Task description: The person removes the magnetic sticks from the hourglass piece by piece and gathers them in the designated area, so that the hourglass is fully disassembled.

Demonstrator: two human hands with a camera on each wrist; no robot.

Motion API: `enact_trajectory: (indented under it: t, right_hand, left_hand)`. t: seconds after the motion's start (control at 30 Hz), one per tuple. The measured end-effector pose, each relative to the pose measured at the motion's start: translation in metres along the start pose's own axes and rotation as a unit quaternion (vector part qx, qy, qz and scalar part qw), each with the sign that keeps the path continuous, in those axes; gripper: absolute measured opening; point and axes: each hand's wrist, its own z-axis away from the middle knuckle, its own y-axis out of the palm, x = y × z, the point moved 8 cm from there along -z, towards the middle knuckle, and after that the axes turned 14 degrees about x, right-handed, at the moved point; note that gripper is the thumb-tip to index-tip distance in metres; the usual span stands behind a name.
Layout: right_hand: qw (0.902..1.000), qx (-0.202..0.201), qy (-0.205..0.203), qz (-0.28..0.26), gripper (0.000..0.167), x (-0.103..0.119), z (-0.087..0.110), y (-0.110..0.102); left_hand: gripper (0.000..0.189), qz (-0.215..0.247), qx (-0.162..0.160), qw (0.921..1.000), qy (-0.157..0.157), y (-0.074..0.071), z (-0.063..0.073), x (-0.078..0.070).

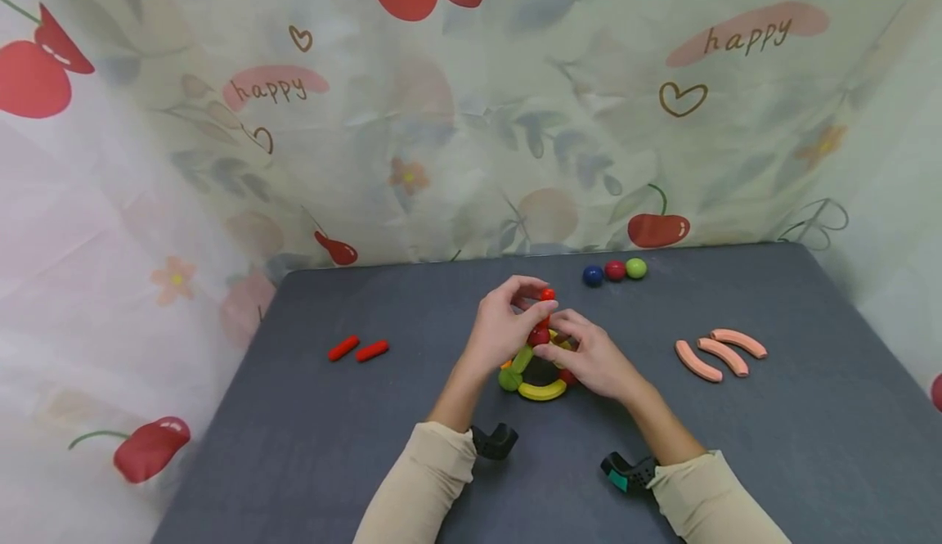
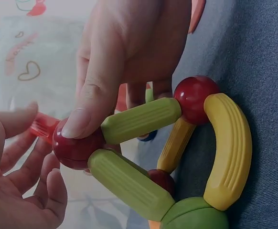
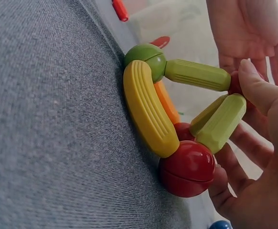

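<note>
A frame of toy building sticks and balls stands on the table, its base having a curved yellow stick (image 1: pixel 542 392), a green ball (image 1: pixel 509 379) and red balls (image 3: pixel 187 168). Light green sticks (image 2: pixel 141 120) slope up from it to a red ball (image 2: pixel 77 144) at the peak. My right hand (image 1: pixel 596 356) holds that peak ball, thumb pressed on its near side and fingers behind. Just above, my left hand (image 1: pixel 504 323) pinches a short red stick (image 2: pixel 44 127) between thumb and fingers. The stick's lower end is right at the peak ball.
Two red sticks (image 1: pixel 372 351) lie on the left of the dark grey table (image 1: pixel 294 446). Three curved pink sticks (image 1: pixel 723 357) lie on the right. Toward the back edge sit a blue ball (image 1: pixel 593 276), a red ball (image 1: pixel 615 271) and a light green ball (image 1: pixel 636 268). A printed curtain (image 1: pixel 471 119) hangs behind.
</note>
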Motion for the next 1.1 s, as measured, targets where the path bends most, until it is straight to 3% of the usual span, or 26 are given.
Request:
enact_trajectory:
  t: [0.1, 0.27, 0.4, 0.53, 0.63, 0.77, 0.83, 0.93, 1.1]
  right_hand:
    - [1.0, -0.005, -0.001, 0.003, 0.043, 0.0, -0.001, 0.0]
    - [0.9999, -0.004, 0.011, -0.004, 0.042, -0.001, -0.003, 0.001]
    - [0.9997, 0.0, 0.019, -0.014, 0.043, -0.001, -0.003, 0.001]
    - [0.9997, 0.006, 0.022, -0.007, 0.043, -0.002, -0.003, 0.0]
    - [0.9995, 0.01, 0.029, -0.003, 0.045, -0.004, -0.002, 0.0]
    - [0.9992, 0.01, 0.038, -0.006, 0.048, -0.006, 0.0, -0.002]
    - [0.9991, 0.008, 0.041, -0.009, 0.048, -0.006, 0.001, -0.003]
    - [0.9992, 0.011, 0.037, -0.013, 0.048, -0.006, 0.001, -0.002]
    - [0.9992, 0.019, 0.03, -0.021, 0.048, -0.004, -0.001, 0.001]
  left_hand:
    - [0.031, 0.027, 0.009, 0.9996, 0.002, 0.001, 0.001, 0.002]
    - [0.032, 0.13, 0.005, 0.9914, 0.014, -0.012, 0.01, 0.012]
    - [0.033, 0.137, -0.026, 0.9895, 0.036, -0.044, 0.026, 0.017]
    - [0.033, 0.113, -0.076, 0.9906, 0.018, -0.086, 0.051, 0.035]
    - [0.031, 0.093, -0.123, 0.9877, -0.026, -0.118, 0.073, 0.061]
    - [0.031, 0.002, -0.172, 0.9778, -0.12, -0.155, 0.109, 0.098]
    - [0.031, -0.039, -0.178, 0.9691, -0.166, -0.17, 0.128, 0.116]
    - [0.032, -0.057, -0.167, 0.9599, -0.218, -0.185, 0.155, 0.139]
    - [0.033, -0.081, -0.158, 0.9476, -0.266, -0.199, 0.189, 0.159]
